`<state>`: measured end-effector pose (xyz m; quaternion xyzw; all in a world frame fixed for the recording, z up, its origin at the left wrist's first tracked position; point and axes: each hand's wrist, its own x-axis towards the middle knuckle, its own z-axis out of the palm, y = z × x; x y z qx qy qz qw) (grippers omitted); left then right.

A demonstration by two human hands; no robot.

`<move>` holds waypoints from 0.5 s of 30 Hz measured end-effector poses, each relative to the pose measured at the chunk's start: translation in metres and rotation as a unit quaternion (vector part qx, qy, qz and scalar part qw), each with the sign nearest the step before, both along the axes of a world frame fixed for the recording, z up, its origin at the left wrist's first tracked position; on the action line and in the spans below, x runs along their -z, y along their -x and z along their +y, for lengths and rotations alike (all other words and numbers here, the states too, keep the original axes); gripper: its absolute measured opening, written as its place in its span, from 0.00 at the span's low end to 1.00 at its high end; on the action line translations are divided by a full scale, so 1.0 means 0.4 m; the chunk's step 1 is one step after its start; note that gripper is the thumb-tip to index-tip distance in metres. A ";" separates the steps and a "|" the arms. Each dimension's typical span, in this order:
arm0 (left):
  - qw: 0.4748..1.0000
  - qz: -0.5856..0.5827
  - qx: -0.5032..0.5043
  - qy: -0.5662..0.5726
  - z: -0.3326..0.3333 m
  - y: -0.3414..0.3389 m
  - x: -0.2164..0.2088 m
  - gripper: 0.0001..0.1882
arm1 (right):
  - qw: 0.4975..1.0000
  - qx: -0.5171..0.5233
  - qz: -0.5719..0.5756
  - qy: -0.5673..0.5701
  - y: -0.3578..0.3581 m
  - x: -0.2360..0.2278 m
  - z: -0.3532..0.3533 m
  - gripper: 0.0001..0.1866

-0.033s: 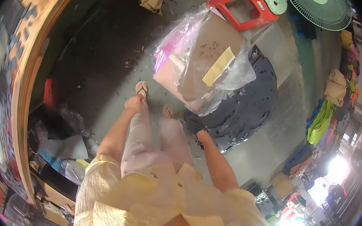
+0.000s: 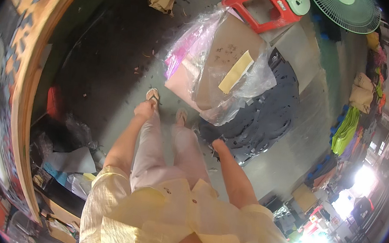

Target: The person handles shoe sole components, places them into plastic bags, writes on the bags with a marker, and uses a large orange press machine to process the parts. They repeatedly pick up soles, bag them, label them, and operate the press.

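My left hand is closed in front of my left shin, just below the sandalled foot. What it may hold is hidden. On the right, my right hand reaches down to the near edge of a broad heap of dark cut pieces on the floor. A dark flat piece covers its fingers, and the hand appears to grip it. Just beyond stands a large cardboard box wrapped in clear plastic, with pink sheets and a yellow strip on it.
A red plastic stool and a pale green fan stand at the far right. A wooden board edge curves along the left. Plastic scraps and a grey sheet lie beside it. Lime-green material sits at the right.
The dark piece at my right hand has shifted slightly and looks more blurred. My left hand stays in place.
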<state>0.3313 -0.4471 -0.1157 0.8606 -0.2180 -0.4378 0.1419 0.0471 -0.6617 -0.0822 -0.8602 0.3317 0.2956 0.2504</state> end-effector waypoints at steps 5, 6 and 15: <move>0.998 -0.010 0.045 0.042 -0.173 -0.115 0.097 0.12 | 0.971 0.233 0.034 -0.049 -0.274 0.037 -0.085 0.27; 0.997 -0.013 0.047 0.059 -0.206 -0.124 0.129 0.12 | 0.981 0.175 0.080 -0.015 -0.343 0.072 -0.101 0.34; 0.986 -0.006 -0.080 0.147 -0.450 -0.190 0.351 0.12 | 0.960 0.244 -0.031 0.135 -0.654 0.560 -0.257 0.42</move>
